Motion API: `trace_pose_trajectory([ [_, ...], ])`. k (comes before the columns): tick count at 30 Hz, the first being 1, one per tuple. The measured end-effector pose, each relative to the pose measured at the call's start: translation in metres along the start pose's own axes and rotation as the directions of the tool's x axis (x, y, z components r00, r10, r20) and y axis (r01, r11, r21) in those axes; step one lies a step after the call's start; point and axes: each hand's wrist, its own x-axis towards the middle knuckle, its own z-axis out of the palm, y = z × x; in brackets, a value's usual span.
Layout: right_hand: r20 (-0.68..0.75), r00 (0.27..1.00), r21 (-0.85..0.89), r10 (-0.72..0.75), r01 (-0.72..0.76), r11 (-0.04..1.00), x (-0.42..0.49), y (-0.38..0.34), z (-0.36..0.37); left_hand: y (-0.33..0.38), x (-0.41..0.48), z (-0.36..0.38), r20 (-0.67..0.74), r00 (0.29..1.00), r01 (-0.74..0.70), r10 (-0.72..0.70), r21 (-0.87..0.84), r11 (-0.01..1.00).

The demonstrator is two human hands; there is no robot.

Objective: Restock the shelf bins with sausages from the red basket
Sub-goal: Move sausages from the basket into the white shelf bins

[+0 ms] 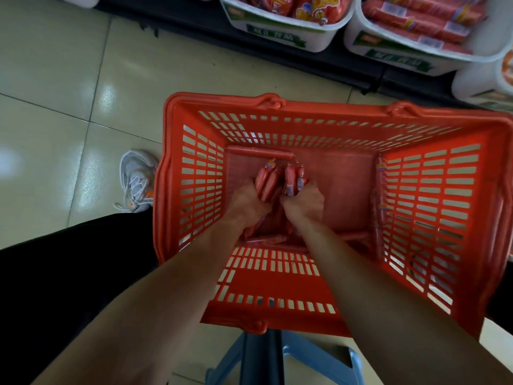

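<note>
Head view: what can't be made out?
All head view.
Fingertips of left hand and right hand: buried in the bundle of red sausages.
White plastic shelf bins: cut off by top edge; green labels blurred.
Blue plastic stool: mostly hidden under the red plastic basket.

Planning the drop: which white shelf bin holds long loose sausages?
The large bin at top right, its red sticks lying side by side with white labels. The bin left of it holds yellow-printed packs.

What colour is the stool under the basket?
Light blue. The stool shows best at the bottom of the head view, beneath the red basket.
</note>
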Motion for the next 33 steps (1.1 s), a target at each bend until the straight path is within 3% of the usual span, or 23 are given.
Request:
trace_pose_trajectory([
  [5,0.073,0.995,0.004,0.071,-0.072,0.997,0.009,-0.001,-0.003,-0.001,0.004,-0.004,0.043,0.999,0.000,-0.002,0.043,0.999],
  [13,0.006,0.997,0.165,0.083,-0.083,0.983,0.022,0.019,-0.035,0.008,0.000,0.015,-0.038,0.998,-0.049,0.059,0.208,0.977],
  [18,0.017,0.998,0.138,0.067,-0.068,0.988,0.033,0.039,-0.066,0.016,-0.002,0.027,-0.014,0.997,-0.075,0.082,0.285,0.956],
  [23,0.109,0.994,0.053,-0.003,-0.003,0.999,0.030,0.045,-0.090,0.025,-0.003,0.021,0.062,0.992,-0.118,0.107,0.229,0.966],
  [27,0.190,0.978,0.045,-0.087,0.080,0.996,0.013,0.039,-0.104,0.040,-0.013,0.007,0.038,0.992,-0.120,0.117,0.101,0.988],
  [33,0.176,0.959,0.041,-0.222,0.218,0.975,-0.018,0.019,-0.134,0.067,-0.041,-0.030,0.036,0.986,-0.163,0.160,0.072,0.984],
])
